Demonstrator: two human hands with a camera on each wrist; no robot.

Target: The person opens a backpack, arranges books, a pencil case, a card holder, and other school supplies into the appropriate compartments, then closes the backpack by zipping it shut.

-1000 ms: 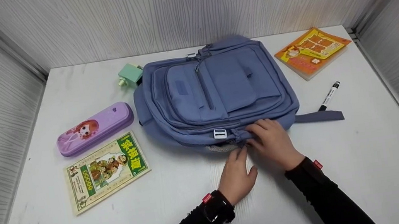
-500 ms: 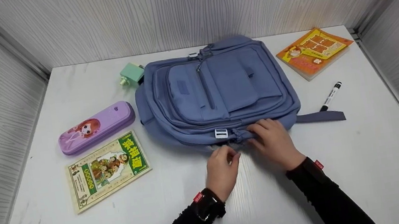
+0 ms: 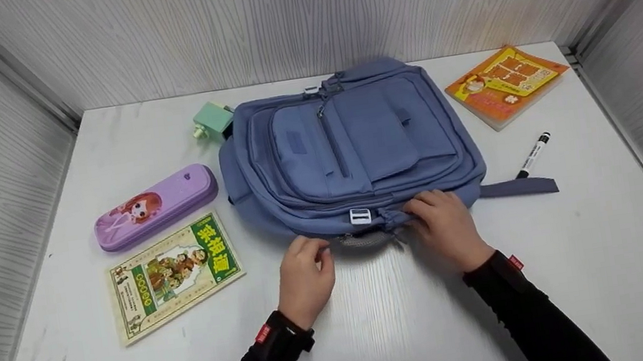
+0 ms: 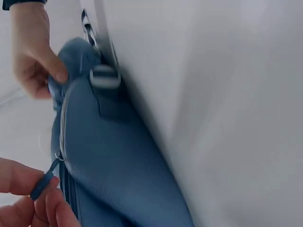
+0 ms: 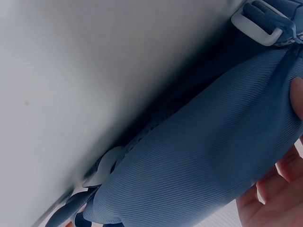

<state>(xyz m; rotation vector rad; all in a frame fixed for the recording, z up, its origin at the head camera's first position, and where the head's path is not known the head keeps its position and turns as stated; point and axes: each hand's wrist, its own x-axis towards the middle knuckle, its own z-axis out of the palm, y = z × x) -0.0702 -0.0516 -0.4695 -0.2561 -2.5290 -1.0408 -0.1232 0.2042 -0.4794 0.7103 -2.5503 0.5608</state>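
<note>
A blue backpack [image 3: 377, 128] lies on its back on the white table. The left hand [image 3: 305, 280] is at its near edge; in the left wrist view its thumb and fingers pinch a blue zipper pull [image 4: 42, 185] beside a zipper on the bag's side. The right hand [image 3: 446, 229] grips gathered fabric at the near side, right of a white strap buckle [image 3: 360, 216]. In the right wrist view, its fingers [image 5: 279, 189] lie along the blue cloth. Part of a mesh pocket [image 3: 367, 239] shows between the hands.
Left of the bag are a purple pencil case [image 3: 155, 207], a green-and-cream book [image 3: 176, 276] and a mint-green box-like object [image 3: 213, 120]. To its right are an orange book [image 3: 506, 85], a marker [image 3: 534, 155] and a loose strap [image 3: 520, 187]. Panels stand around the table.
The left hand has moved leftward along the bag's near edge, away from the right hand, and the zip side has opened between them. The right hand keeps its grip and has hardly shifted.
</note>
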